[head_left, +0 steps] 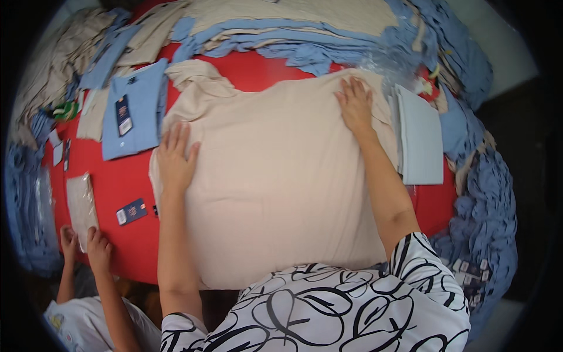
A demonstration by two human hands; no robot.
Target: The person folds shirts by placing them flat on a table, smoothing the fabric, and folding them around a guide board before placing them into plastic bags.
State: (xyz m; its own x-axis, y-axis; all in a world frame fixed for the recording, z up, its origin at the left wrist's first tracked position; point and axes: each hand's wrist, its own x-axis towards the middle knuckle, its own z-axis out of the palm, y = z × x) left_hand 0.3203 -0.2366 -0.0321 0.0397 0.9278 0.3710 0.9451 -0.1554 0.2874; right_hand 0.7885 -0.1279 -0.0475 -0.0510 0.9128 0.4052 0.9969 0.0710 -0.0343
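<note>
A cream T-shirt [275, 176] lies spread out over the red-covered table [120, 179] in front of me, its near edge reaching my body. Toward its left side, my left hand [177, 157] rests flat with the fingers apart. Farther off, my right hand [355, 105] presses palm down near the shirt's upper right part, fingers stretched out. Neither hand grips anything. Some of the cloth is bunched into folds at the shirt's far left corner.
A folded blue shirt [135, 111] with a dark tag lies left; another tag [131, 212] sits nearer. Pale boards [417, 138] lie right, beside clear plastic [390, 67]. Blue and cream garments [281, 35] pile up behind. At lower left, another person's hands [97, 246] hold a bagged garment [82, 199].
</note>
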